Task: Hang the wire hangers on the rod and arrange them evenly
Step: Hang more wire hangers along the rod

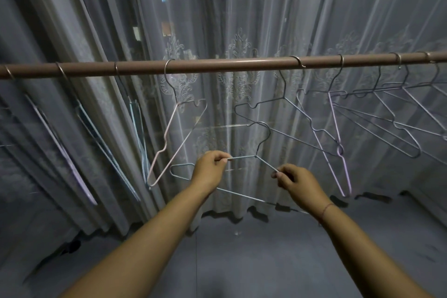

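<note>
Below the rod, both hands pinch one grey wire hanger by its shoulders: the left hand grips the left shoulder wire between thumb and fingers, and the right hand pinches the right shoulder wire at its fingertips. The hanger's hook curls upward between them, well short of the brown rod, which runs across the whole view. A thin cord bracelet circles the right wrist. On the rod, a pale pink hanger hangs just left of the hands, with more hangers further left and a crowded, overlapping group of hangers to the right. Behind the rod, a sheer embroidered curtain falls to the floor, with heavier grey drapes at the left. The grey floor below looks dim and smooth.
</note>
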`<state>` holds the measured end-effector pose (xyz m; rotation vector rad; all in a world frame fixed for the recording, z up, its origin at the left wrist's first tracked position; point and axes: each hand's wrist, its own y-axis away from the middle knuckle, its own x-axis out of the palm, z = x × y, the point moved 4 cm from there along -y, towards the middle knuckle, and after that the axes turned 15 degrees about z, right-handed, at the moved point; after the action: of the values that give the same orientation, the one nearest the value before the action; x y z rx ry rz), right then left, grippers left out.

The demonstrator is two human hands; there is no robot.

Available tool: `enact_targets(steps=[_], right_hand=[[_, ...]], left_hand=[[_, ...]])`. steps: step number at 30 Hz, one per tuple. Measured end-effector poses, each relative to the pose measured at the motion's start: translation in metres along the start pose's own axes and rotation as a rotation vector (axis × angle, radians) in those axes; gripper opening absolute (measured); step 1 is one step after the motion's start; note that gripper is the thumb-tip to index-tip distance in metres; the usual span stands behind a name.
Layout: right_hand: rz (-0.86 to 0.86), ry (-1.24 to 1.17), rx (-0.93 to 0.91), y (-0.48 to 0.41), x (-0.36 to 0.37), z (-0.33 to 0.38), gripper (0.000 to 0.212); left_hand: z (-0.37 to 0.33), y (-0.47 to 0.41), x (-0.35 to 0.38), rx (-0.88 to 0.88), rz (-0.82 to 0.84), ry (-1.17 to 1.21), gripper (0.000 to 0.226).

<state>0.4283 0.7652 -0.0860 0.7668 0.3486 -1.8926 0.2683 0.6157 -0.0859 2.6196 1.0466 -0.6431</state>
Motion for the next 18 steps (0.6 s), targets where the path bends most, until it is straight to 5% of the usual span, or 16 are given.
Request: enact_targets(steps=[4, 10, 18], right_hand=[[-0.039, -0.190, -0.016, 0.010, 0.007, 0.004, 0.019], [-0.077, -0.392, -0.068, 0.021, 0.018, 0.030, 0.018], [0.017, -0.562, -0.160, 0.034, 0.011, 0.060, 0.021]], left_hand=[[-0.024, 0.019, 0.001, 0.104, -0.285, -0.031, 0.008], [-0.041, 0.022, 0.054, -0.004, 0.095, 0.438, 0.020], [-0.078, 0.019, 0.030, 0.093, 0.120, 0.628, 0.014]])
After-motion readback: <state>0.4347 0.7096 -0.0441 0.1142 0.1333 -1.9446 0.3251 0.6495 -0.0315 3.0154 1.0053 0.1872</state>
